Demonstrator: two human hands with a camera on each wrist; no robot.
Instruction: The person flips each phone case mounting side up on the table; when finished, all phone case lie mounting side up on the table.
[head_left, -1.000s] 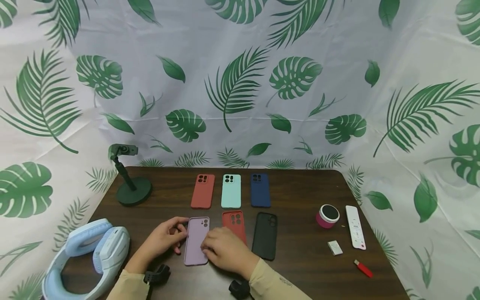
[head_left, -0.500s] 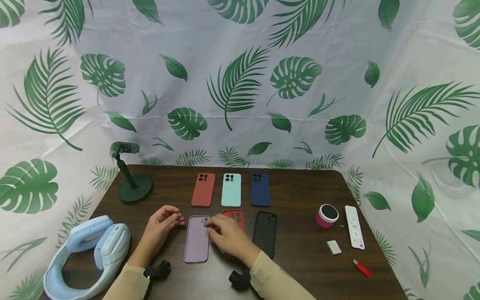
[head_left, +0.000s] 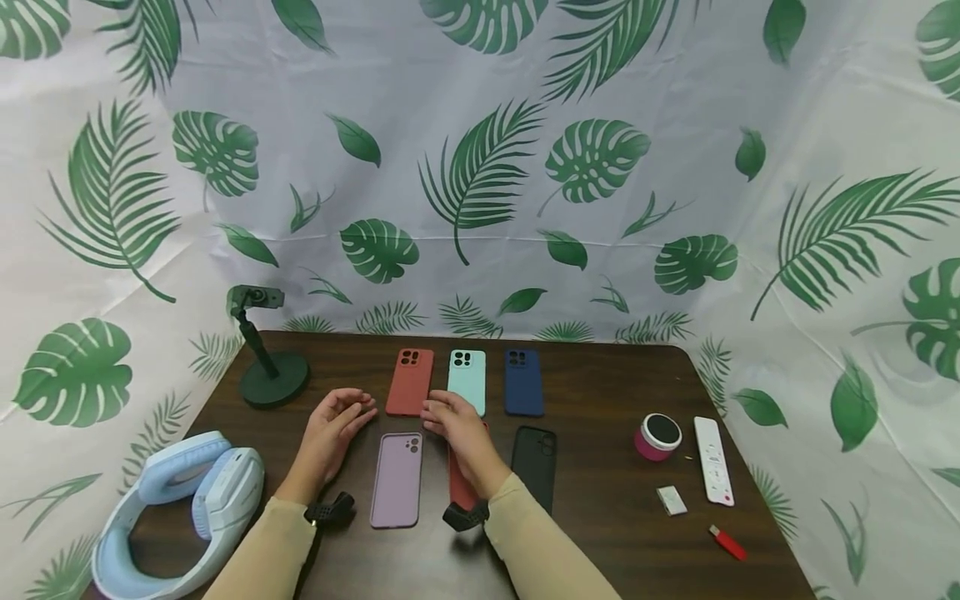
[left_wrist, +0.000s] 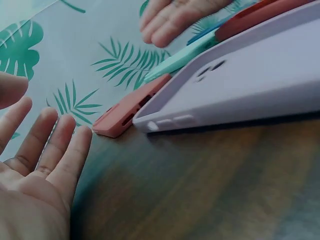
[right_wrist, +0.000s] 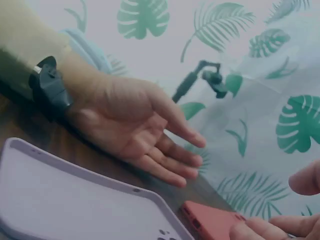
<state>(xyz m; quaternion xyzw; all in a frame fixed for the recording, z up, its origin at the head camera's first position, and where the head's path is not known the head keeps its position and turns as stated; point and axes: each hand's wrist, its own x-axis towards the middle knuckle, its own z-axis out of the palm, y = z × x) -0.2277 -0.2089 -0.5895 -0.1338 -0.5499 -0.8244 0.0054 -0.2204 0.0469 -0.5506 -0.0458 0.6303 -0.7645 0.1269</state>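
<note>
Slightly left of centre between the side edges of the table (head_left: 600,467), a purple phone case (head_left: 397,481) lies hollow side up. Left hand (head_left: 332,433): released, off the case's left side. Right hand (head_left: 459,425): released, partly screening a red case (head_left: 458,482). Nearer the back edge lie a second red case (head_left: 409,385), a mint case (head_left: 467,377) and a blue case (head_left: 523,385).

Nearer red case (head_left: 460,483) hidden (partly)
</note>
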